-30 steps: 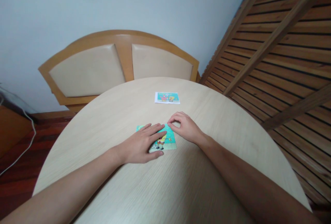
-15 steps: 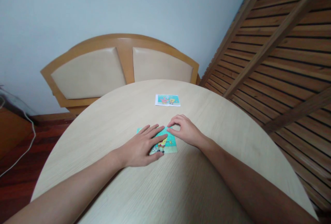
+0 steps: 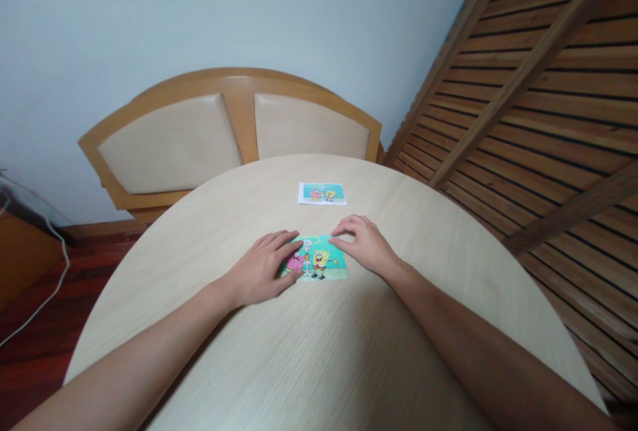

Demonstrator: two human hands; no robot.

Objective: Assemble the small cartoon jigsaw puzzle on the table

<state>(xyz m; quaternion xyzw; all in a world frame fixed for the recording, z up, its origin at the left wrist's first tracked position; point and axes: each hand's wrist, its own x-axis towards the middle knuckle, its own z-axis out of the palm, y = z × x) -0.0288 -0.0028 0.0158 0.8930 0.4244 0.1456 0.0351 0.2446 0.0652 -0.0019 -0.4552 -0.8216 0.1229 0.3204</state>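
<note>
A small teal cartoon picture, a flat puzzle, lies on the round light-wood table between my hands. My left hand rests palm down over its left end, fingers stretched out and slightly bent, thumb along its near edge. My right hand touches its top right corner with curled fingertips, holding nothing. A smaller printed card with the same cartoon picture lies flat further back on the table, beyond both hands.
A wooden chair back with two beige pads stands behind the table against a pale blue wall. Slatted wooden panelling runs along the right. A white cable lies on the dark floor at the left.
My left hand has slid left off the picture's middle, so most of the cartoon now shows. The picture sits a little further from me. My right hand stays at its top right corner.
</note>
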